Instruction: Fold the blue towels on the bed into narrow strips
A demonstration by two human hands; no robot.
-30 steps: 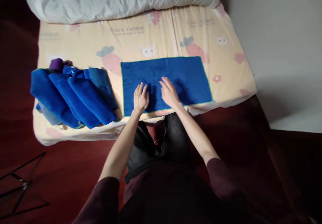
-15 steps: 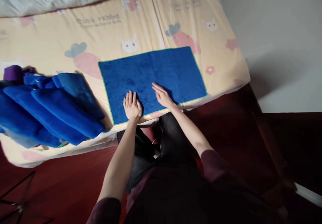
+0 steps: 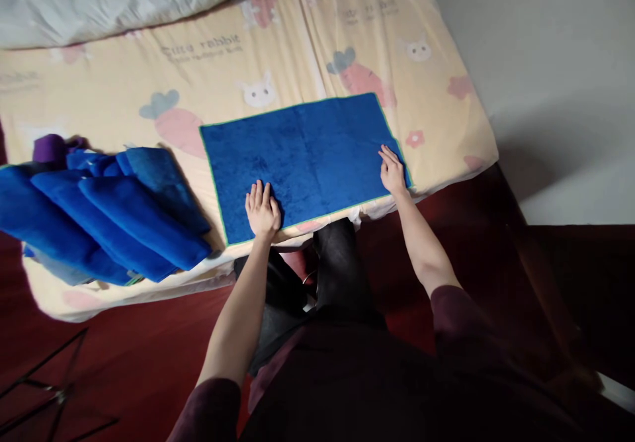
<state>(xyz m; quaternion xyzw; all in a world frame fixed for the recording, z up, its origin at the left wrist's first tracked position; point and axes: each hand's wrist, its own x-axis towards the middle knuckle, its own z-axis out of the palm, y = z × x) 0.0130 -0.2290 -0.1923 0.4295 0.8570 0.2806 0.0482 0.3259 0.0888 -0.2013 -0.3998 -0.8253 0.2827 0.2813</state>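
Currently the towel (image 3: 307, 157) lies flat on the bed (image 3: 124, 91), near edge. L hand (image 3: 262, 209) is open, palm down at the near-left area; R hand (image 3: 393, 172) is open, fingers flat at the near-right corner. Stack (image 3: 104, 210) sits to the left, apart. To smooth well: keep L as anchor, press w/ flat palms, stroke outward twd edges, avoid bunching the hem.
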